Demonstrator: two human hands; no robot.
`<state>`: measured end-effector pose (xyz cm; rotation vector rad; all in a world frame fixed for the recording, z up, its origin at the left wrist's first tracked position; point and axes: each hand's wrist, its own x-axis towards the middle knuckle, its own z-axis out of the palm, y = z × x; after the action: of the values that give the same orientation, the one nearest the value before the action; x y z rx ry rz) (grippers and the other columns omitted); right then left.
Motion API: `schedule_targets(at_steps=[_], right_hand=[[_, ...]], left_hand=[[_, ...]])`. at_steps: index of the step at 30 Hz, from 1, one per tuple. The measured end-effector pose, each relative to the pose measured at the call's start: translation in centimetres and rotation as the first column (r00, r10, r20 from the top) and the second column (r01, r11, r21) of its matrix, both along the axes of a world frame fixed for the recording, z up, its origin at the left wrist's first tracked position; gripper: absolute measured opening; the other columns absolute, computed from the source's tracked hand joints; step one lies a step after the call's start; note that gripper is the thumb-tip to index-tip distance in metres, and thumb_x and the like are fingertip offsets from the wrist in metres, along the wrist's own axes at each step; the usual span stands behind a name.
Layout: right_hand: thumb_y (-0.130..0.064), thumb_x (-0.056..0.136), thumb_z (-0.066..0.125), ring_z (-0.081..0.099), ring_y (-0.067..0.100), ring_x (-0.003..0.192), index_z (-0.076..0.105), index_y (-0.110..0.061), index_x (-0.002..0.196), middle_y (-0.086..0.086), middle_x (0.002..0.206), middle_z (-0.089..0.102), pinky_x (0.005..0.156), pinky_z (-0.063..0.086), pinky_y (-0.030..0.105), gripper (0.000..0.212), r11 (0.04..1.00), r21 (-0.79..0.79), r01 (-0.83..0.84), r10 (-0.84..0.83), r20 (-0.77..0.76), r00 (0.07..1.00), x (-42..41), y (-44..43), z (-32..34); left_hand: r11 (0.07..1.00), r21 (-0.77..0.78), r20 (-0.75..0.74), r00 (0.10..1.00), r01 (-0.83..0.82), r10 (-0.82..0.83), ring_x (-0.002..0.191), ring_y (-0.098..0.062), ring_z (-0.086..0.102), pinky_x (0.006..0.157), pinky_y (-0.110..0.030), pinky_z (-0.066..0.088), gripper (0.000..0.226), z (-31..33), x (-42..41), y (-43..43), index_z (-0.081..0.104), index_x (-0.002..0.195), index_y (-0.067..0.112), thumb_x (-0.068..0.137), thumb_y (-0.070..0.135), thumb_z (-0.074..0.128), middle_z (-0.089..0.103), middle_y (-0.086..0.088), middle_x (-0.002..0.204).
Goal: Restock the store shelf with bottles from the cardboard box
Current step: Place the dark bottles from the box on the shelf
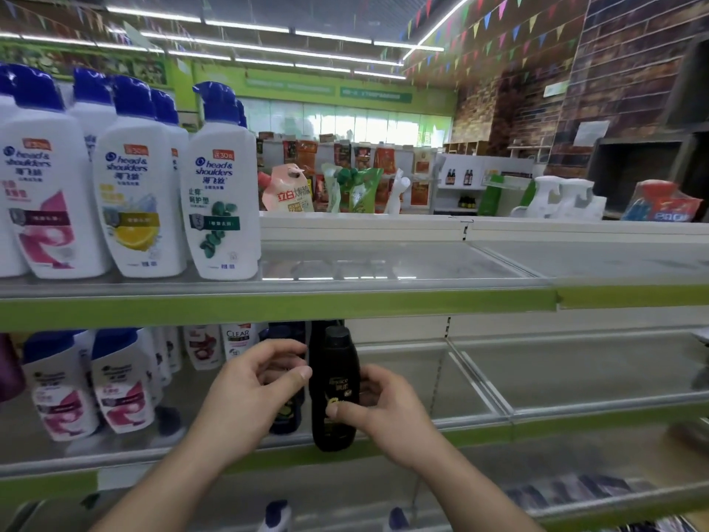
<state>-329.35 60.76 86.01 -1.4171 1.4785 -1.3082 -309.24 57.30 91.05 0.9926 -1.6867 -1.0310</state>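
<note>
A black shampoo bottle (334, 382) stands upright at the front edge of the middle shelf (498, 420). My right hand (378, 410) grips its lower part, thumb across the label. My left hand (251, 389) is just left of it, fingers curled around a dark bottle (286, 412) that stands beside the black one and is mostly hidden by that hand. More dark bottles stand behind them. The cardboard box is out of view.
White Head & Shoulders bottles (220, 186) fill the left of the top shelf (383, 301), and similar ones (122, 382) stand on the middle shelf's left. Right of a clear divider (479, 378) the shelves are bare. A lower shelf (575, 504) holds flat packs.
</note>
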Motion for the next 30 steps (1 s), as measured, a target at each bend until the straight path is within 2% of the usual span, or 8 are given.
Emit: schedule_targets(at_steps=[6, 9, 12, 18, 23, 27, 30], right_hand=[[-0.018, 0.074, 0.086, 0.074, 0.012, 0.088, 0.069, -0.022, 0.111, -0.003, 0.098, 0.077, 0.084, 0.061, 0.037, 0.041, 0.996, 0.011, 0.092, -0.092, 0.002, 0.996, -0.5, -1.3, -0.3], [-0.021, 0.076, 0.085, 0.074, 0.010, 0.080, 0.068, -0.023, 0.112, -0.005, 0.096, 0.075, 0.068, 0.058, 0.026, 0.040, 0.992, 0.019, 0.122, -0.122, -0.028, 0.992, -0.4, -2.0, -0.3], [-0.020, 0.078, 0.084, 0.072, 0.009, 0.081, 0.068, -0.024, 0.111, -0.008, 0.094, 0.075, 0.064, 0.053, 0.019, 0.037, 0.992, 0.020, 0.123, -0.122, -0.038, 0.992, -0.3, -2.7, -0.2], [-0.024, 0.077, 0.084, 0.071, 0.017, 0.091, 0.068, -0.023, 0.114, -0.005, 0.099, 0.074, 0.080, 0.060, 0.036, 0.040, 0.992, 0.060, 0.111, -0.107, -0.074, 0.992, 0.0, -4.0, -1.3], [-0.019, 0.079, 0.082, 0.071, 0.016, 0.086, 0.067, -0.020, 0.115, -0.002, 0.100, 0.073, 0.066, 0.053, 0.024, 0.039, 0.994, 0.050, 0.096, -0.093, -0.074, 0.993, 0.3, -4.3, -2.1], [-0.017, 0.081, 0.081, 0.071, 0.013, 0.087, 0.064, -0.020, 0.119, -0.002, 0.102, 0.073, 0.069, 0.056, 0.024, 0.042, 0.994, 0.067, 0.092, -0.088, -0.059, 0.994, 0.3, -4.5, -2.7], [-0.017, 0.082, 0.081, 0.073, 0.014, 0.090, 0.062, -0.019, 0.124, -0.001, 0.106, 0.073, 0.078, 0.061, 0.030, 0.045, 0.994, 0.078, 0.080, -0.076, -0.043, 0.996, 0.2, -4.6, -3.0]], left_hand=[[0.999, 0.006, 0.026, 0.999, -0.048, 0.048, 0.092, -0.016, 0.069, 0.085, -0.033, 0.059, 0.020, -0.5, 0.6, -0.2, 0.073, 0.101, 0.030, 0.085, 0.018, 0.076, 0.074, 0.001, 0.094], [0.997, 0.002, 0.059, 0.995, -0.076, 0.075, 0.090, -0.010, 0.069, 0.080, -0.025, 0.056, 0.018, -1.0, 0.7, -0.4, 0.072, 0.101, 0.032, 0.086, 0.021, 0.075, 0.074, 0.004, 0.095], [0.996, 0.012, 0.059, 0.995, -0.087, 0.086, 0.089, -0.012, 0.069, 0.081, -0.029, 0.058, 0.018, -1.4, 0.7, -0.5, 0.072, 0.100, 0.031, 0.086, 0.020, 0.075, 0.073, 0.003, 0.093], [0.994, 0.031, 0.034, 0.994, -0.109, 0.108, 0.087, -0.013, 0.068, 0.080, -0.026, 0.056, 0.017, -1.9, 1.0, -0.3, 0.073, 0.099, 0.027, 0.086, 0.016, 0.075, 0.073, 0.001, 0.091], [0.991, 0.030, 0.042, 0.990, -0.134, 0.132, 0.082, -0.002, 0.066, 0.074, -0.016, 0.049, 0.015, -2.0, 1.5, 0.2, 0.072, 0.098, 0.028, 0.087, 0.017, 0.074, 0.073, 0.006, 0.089], [0.988, 0.022, 0.031, 0.988, -0.150, 0.149, 0.073, 0.005, 0.063, 0.068, -0.012, 0.047, 0.015, -2.0, 1.8, 0.2, 0.073, 0.097, 0.025, 0.087, 0.015, 0.074, 0.073, 0.005, 0.088], [0.987, 0.015, 0.030, 0.987, -0.158, 0.158, 0.073, 0.006, 0.063, 0.066, -0.011, 0.048, 0.014, -2.0, 2.0, 0.2, 0.073, 0.097, 0.025, 0.087, 0.016, 0.074, 0.073, 0.005, 0.088]])
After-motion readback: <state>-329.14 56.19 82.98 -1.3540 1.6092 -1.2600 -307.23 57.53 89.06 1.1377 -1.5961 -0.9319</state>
